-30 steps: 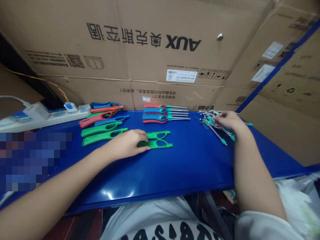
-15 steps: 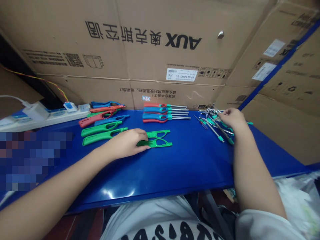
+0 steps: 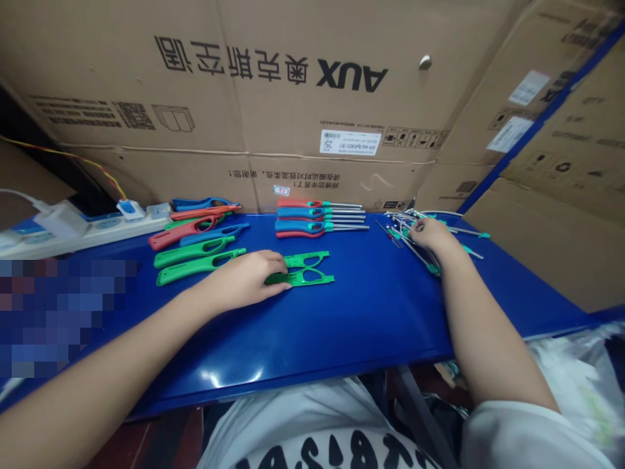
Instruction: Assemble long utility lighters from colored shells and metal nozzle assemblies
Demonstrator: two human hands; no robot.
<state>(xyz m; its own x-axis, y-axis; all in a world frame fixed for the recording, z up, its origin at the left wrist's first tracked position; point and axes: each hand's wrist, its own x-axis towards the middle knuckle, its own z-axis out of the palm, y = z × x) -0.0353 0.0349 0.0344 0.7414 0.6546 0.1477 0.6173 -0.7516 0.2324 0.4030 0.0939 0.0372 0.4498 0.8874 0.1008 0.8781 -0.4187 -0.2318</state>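
My left hand (image 3: 256, 277) is closed over two green lighter casing halves (image 3: 312, 279), which lie side by side on the table with their trigger loops showing; its fingers cover their near ends. At the back right, my right hand (image 3: 430, 234) reaches into a loose pile of metal lighter tubes (image 3: 481, 234) with teal ends and thin wires. Its fingertips are bent together among them, and what they pinch is hidden. Left of that pile lie several finished-looking red and blue lighters (image 3: 300, 226) in a row, their metal tubes pointing right.
Several green, red and blue casings (image 3: 195, 260) lie left of my left hand. A screwdriver (image 3: 392, 234) rests beside the tube pile. A white power strip (image 3: 102, 228) with plugs runs along the back left. Cardboard (image 3: 273, 124) walls in the blue table (image 3: 351, 332).
My right hand has shifted left and slightly down in the tube pile, and some tubes now show to its right. My left hand stays on the green casing halves.
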